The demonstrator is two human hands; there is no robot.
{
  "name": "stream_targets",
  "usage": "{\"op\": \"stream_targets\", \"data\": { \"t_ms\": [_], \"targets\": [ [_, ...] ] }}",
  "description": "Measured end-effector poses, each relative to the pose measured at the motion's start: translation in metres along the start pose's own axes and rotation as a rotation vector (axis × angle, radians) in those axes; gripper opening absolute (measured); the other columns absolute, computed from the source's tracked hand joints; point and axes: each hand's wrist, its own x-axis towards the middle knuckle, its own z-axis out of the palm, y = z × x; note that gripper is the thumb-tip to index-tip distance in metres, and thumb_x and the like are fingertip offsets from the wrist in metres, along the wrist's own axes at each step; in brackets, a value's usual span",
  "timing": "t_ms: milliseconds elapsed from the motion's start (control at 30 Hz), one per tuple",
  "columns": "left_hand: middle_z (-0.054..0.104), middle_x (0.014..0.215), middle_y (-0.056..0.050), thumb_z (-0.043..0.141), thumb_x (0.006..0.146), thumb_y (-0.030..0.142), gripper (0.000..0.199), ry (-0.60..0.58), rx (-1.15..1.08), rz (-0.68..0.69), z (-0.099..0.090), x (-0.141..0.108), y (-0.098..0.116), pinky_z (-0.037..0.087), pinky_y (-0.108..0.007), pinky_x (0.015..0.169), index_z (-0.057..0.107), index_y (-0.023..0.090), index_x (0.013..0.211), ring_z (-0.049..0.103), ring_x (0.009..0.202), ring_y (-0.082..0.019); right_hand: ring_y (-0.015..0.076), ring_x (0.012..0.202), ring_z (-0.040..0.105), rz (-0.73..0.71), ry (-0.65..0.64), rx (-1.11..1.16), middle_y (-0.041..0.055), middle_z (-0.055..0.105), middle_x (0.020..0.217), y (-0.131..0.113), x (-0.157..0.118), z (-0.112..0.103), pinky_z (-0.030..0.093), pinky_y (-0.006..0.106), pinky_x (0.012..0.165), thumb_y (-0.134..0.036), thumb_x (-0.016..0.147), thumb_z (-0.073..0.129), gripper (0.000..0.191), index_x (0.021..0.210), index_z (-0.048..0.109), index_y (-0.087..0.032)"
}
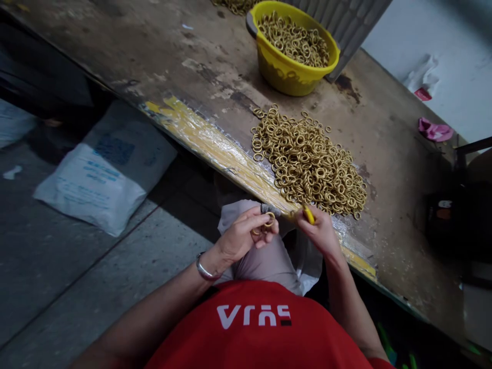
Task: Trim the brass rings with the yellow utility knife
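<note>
My left hand [246, 233], with a metal bracelet at the wrist, pinches a brass-coloured ring [270, 219] between thumb and fingers; another ring [255, 231] shows by the curled fingers. A dark grey wrap [271, 209] is on or beside a fingertip. My right hand [317, 228] is closed round a tool with a yellow handle [308, 214]; its working end is too small to make out. Just past both hands, a heap of brass-coloured rings [311, 161] lies at the table's edge.
The worn table [215, 77] carries a yellow basin [294, 72] full of rings, more rings at the top edge, and a pink cloth [435, 130] on the right. On the floor at left lies a white sack [96, 179]. Yellow tape [207, 138] covers the table edge.
</note>
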Motion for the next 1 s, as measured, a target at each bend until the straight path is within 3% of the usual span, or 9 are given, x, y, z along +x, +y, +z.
{"op": "stream_targets", "data": {
  "t_ms": [100,167,267,367,467,633,800,900,1000],
  "targets": [
    [0.066,0.074,-0.005,0.066,0.081,0.041,0.029,0.035,0.163,0.091,0.003,-0.001,-0.004,0.032,-0.019,0.037,0.062,0.013,0.089,0.053,0.051,-0.01,0.0076,0.043,0.037,0.228,-0.094,0.582,-0.0036,0.054,0.06,-0.008,-0.007,-0.005,0.027,0.021,0.041,-0.048,0.081,0.065,0.03,0.076,0.055,-0.019],
    [0.064,0.069,-0.002,0.069,0.08,0.036,0.025,0.096,0.33,0.178,0.006,-0.001,-0.009,0.035,-0.019,0.04,0.063,0.014,0.091,0.049,0.048,-0.008,0.0057,0.04,0.036,0.323,-0.111,0.777,-0.0043,0.055,0.058,-0.013,-0.012,-0.003,0.025,0.019,0.037,-0.048,0.076,0.071,0.034,0.078,0.055,-0.019],
    [0.064,0.07,0.0,0.07,0.079,0.028,0.016,0.147,0.578,0.307,0.012,-0.002,-0.017,0.042,-0.022,0.051,0.065,0.015,0.088,0.051,0.055,-0.009,0.004,0.038,0.035,0.404,-0.164,0.915,-0.0061,0.053,0.055,-0.017,-0.016,0.003,0.025,0.016,0.036,-0.046,0.071,0.076,0.036,0.074,0.053,-0.019],
    [0.057,0.06,0.002,0.069,0.079,0.025,0.015,0.176,0.834,0.427,0.015,-0.002,-0.023,0.039,-0.023,0.053,0.063,0.016,0.07,0.048,0.057,-0.011,0.0032,0.037,0.033,0.446,-0.202,1.001,-0.0073,0.05,0.054,-0.017,-0.02,0.008,0.026,0.016,0.035,-0.046,0.069,0.078,0.038,0.071,0.051,-0.019],
    [0.056,0.06,0.003,0.069,0.08,0.023,0.02,0.18,0.893,0.442,0.02,-0.001,-0.025,0.04,-0.023,0.056,0.059,0.016,0.064,0.048,0.059,-0.011,0.0036,0.037,0.033,0.415,-0.189,0.992,-0.0069,0.051,0.054,-0.018,-0.024,0.009,0.026,0.016,0.035,-0.047,0.069,0.078,0.038,0.072,0.051,-0.019],
    [0.056,0.061,0.004,0.065,0.079,0.025,0.011,0.108,0.63,0.224,0.03,0.001,-0.022,0.04,-0.021,0.052,0.06,0.016,0.075,0.047,0.054,-0.009,0.0064,0.043,0.034,0.25,-0.157,0.757,-0.005,0.048,0.058,-0.021,-0.036,0.004,0.026,0.02,0.04,-0.055,0.081,0.065,0.038,0.073,0.053,-0.019],
    [0.047,0.057,0.007,0.067,0.078,0.04,0.027,0.083,0.392,0.047,0.034,0.001,-0.024,0.029,-0.017,0.041,0.052,0.017,0.077,0.038,0.044,-0.005,0.0133,0.058,0.045,-0.081,0.039,-0.031,-0.001,0.05,0.063,-0.011,-0.056,0.0,0.033,0.025,0.057,-0.034,0.091,0.05,0.025,0.07,0.053,-0.02],
    [0.047,0.061,0.007,0.067,0.078,0.043,0.03,0.056,0.373,0.034,0.037,0.0,-0.027,0.032,-0.017,0.043,0.052,0.017,0.082,0.039,0.047,-0.006,0.0171,0.066,0.054,-0.104,0.046,-0.374,0.0028,0.06,0.072,-0.004,-0.065,0.0,0.035,0.027,0.062,-0.018,0.086,0.049,0.011,0.082,0.059,-0.019],
    [0.046,0.063,0.006,0.06,0.084,0.039,0.023,0.022,0.459,0.08,0.036,-0.001,-0.03,0.034,-0.018,0.046,0.053,0.017,0.087,0.039,0.05,-0.007,0.0194,0.073,0.06,-0.074,0.031,-0.541,0.0055,0.066,0.08,-0.003,-0.067,0.003,0.036,0.027,0.064,-0.011,0.083,0.049,0.016,0.091,0.061,-0.018]
  ]
}}
